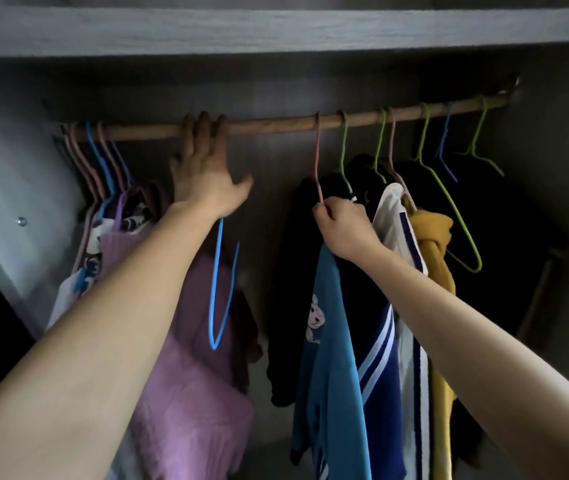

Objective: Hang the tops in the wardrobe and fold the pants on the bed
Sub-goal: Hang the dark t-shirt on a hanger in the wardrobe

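My left hand (203,168) reaches up, its fingers hooked over the wooden rod (276,124) of the wardrobe. An empty blue hanger (219,289) dangles below that wrist; its upper part is hidden behind the hand. My right hand (342,226) pinches the neck of a pink hanger (317,157) whose hook sits on the rod. A light blue top with a cartoon print (331,341) hangs from below this hand.
Pink and patterned tops (186,375) hang at the left end of the rod. To the right hang dark, white-and-blue striped (397,271) and yellow (435,258) garments, plus empty green (449,202) and blue hangers. A grey shelf (276,29) runs overhead.
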A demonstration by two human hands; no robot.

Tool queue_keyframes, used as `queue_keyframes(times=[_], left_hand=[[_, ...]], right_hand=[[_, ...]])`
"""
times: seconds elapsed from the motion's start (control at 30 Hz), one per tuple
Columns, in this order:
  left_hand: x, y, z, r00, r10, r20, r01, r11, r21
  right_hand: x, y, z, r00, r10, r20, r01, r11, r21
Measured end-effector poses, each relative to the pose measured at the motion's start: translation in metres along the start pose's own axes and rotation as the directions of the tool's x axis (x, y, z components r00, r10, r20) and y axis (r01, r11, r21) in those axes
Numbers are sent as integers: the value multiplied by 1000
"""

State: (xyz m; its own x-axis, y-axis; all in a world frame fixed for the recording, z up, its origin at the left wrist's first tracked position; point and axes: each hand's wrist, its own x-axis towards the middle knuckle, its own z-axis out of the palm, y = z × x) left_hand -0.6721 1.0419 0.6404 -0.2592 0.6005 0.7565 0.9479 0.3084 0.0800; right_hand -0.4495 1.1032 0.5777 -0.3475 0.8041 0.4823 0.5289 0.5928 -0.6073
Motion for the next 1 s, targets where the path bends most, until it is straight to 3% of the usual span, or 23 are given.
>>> queue_keyframes(times=[0.23,0.37,0.5,0.6,0.73,1.0], left_hand=[[-6,4,-28,986,-5,165,21,995,-93],[-34,21,-40,992,-51,112,77,967,-243],[-110,53,-31,988,113,104,-71,935,-346],[-180,66,-19,977,205,60,-163,898,-409],[-252,84,-9,973,219,75,-162,876,-454],[-335,194,-17,909,375,183,-254,846,-469]], right_hand=[[-62,-3,-15,998,71,-1,-70,994,-89],[-123,10,-18,994,110,13,-106,980,-167],[-188,24,-20,982,121,-144,-145,975,-166],[-233,41,-25,970,207,-125,-232,944,-237],[-292,73,-48,940,325,-101,-337,854,-396],[-396,153,-131,909,292,-296,-410,753,-515]])
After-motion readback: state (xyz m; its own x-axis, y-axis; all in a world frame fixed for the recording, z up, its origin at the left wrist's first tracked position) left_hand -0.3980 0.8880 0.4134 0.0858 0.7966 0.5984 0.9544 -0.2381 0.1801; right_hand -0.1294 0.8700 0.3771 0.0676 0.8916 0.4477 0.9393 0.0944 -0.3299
